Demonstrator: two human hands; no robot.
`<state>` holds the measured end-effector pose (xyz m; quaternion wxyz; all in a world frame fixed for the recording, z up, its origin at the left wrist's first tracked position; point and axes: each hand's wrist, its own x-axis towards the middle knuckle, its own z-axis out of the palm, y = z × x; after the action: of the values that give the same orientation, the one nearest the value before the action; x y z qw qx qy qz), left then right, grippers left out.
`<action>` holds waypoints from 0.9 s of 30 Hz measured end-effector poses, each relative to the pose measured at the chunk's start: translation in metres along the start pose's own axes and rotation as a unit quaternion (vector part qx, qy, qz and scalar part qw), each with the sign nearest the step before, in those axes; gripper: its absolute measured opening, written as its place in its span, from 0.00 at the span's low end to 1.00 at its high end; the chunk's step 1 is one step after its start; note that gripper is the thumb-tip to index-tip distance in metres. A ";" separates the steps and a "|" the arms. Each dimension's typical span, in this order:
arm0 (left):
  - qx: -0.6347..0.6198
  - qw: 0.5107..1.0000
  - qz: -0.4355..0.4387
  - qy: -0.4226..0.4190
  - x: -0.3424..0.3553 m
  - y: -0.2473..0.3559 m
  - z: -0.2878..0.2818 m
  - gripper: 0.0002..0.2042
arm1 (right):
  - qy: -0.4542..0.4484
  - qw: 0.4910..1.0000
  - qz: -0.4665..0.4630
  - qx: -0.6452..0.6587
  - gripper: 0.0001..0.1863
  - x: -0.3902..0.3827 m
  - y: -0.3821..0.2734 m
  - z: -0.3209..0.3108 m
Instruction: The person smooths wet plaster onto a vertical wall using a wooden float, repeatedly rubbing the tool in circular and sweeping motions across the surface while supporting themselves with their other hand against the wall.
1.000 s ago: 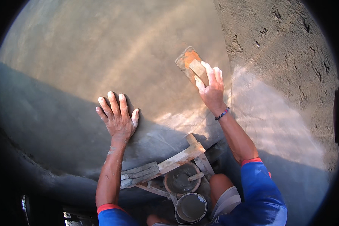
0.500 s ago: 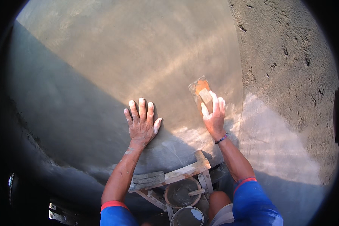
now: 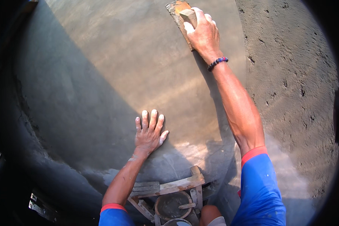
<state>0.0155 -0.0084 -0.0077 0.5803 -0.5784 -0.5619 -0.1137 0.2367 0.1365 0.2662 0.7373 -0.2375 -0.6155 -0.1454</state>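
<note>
My left hand (image 3: 150,135) lies open on a smooth grey plastered surface (image 3: 83,56), fingers spread, with white smears on the fingertips and thumb. Higher up, at the top centre of the view, my right hand (image 3: 203,35) grips the wooden block handle of a flat float (image 3: 175,11), whose worn plate shows orange patches and grey crust. The float rests on or very close to the plaster; its exact contact is hidden. A beaded bracelet circles my right wrist.
Rough, pitted plaster (image 3: 290,64) covers the right side. Below me stands a wooden frame (image 3: 180,184) with a bowl of grey mix (image 3: 169,207) and a stick in it, and a second container (image 3: 177,223) beside my knee. A dark recess borders the left.
My right hand and float have moved far up the surface, after dipping lower half a second ago. My left hand appears further right and lower, still spread; the view has shifted too.
</note>
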 end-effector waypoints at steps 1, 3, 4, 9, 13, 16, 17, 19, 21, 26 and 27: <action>0.005 1.000 0.001 -0.001 0.000 -0.004 -0.002 0.36 | 0.006 1.000 0.006 0.000 0.27 0.002 0.012 -0.006; -0.005 1.000 0.004 0.006 0.000 -0.006 -0.004 0.36 | 0.016 0.998 0.055 0.015 0.28 -0.037 0.035 -0.021; -0.001 1.000 0.005 0.002 -0.004 -0.011 -0.004 0.35 | 0.004 0.995 0.089 0.033 0.28 -0.071 0.044 -0.027; -0.020 1.000 -0.003 0.006 0.000 -0.006 -0.003 0.37 | -0.057 0.985 0.164 0.024 0.29 -0.279 0.050 -0.059; -0.079 0.997 -0.012 0.015 -0.009 -0.011 0.006 0.39 | -0.213 0.974 -0.067 0.028 0.39 -0.298 -0.004 -0.042; -0.077 0.995 -0.049 0.033 -0.012 -0.009 0.014 0.45 | -0.138 0.986 -0.087 0.025 0.34 -0.181 -0.023 -0.021; -0.074 0.996 -0.047 0.030 -0.013 -0.012 0.011 0.45 | -0.089 0.995 -0.040 0.017 0.32 -0.149 -0.016 -0.015; -0.070 0.996 -0.045 0.022 -0.009 -0.010 0.006 0.45 | -0.022 0.999 0.039 -0.009 0.28 -0.118 0.026 -0.035; -0.052 0.998 -0.037 0.014 -0.006 -0.012 0.000 0.45 | 0.023 0.989 0.145 -0.004 0.27 -0.152 0.076 -0.053; -0.053 0.998 -0.042 0.011 0.001 0.000 0.004 0.45 | -0.020 0.967 0.254 0.009 0.29 -0.370 0.093 -0.085; -0.045 0.998 -0.040 0.005 -0.004 -0.002 0.004 0.44 | -0.086 0.964 0.253 0.004 0.30 -0.388 0.073 -0.080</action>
<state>0.0108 -0.0080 -0.0107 0.5511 -0.5804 -0.5763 -0.1653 0.2634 0.1258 -0.1353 0.6956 -0.3936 -0.5971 0.0691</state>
